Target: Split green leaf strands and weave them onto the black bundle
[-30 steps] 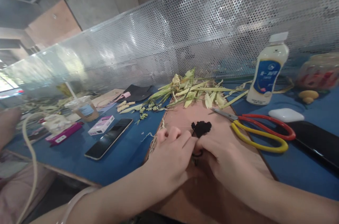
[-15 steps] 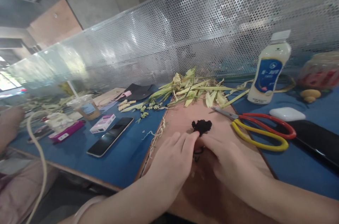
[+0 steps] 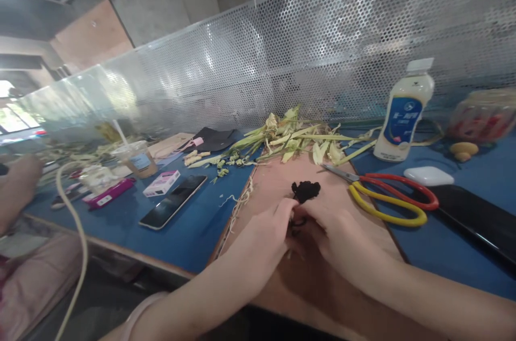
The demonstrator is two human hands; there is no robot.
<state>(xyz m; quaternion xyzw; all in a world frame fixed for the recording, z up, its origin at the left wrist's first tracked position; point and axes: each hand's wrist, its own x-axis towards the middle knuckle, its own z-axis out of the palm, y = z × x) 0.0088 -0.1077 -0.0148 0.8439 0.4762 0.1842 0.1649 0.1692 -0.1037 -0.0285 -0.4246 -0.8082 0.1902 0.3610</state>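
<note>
- Black knotted cord, gathered in a small clump above the middle of a pinkish-brown board; loose loops of the same cord appear between the two hands.
- Left hand: fingers bent and drawn together, pinching the near end of the cord; some fingertips are hidden.
- Right hand: fingers curled towards the left hand and pressed on the same end of the cord; the lower fingers are hidden from view.
- Scissors with red and yellow handles, right of the hands; blades point over the board, handles extend towards a glossy black object.
- White rounded case, just beside the black object; upright bottle with a blue label behind the scissors.
- Pale green leaves, heaped across the far end of the board.
- Cream strands, trailing along the board's left edge.
- Dark-screened phone, flat on the blue tabletop, near a pink-and-white box.
- Lidded cup with a straw, behind that box.
- Another person's hand, at the far left margin.
- Perforated metal panel, spanning the background.
</note>
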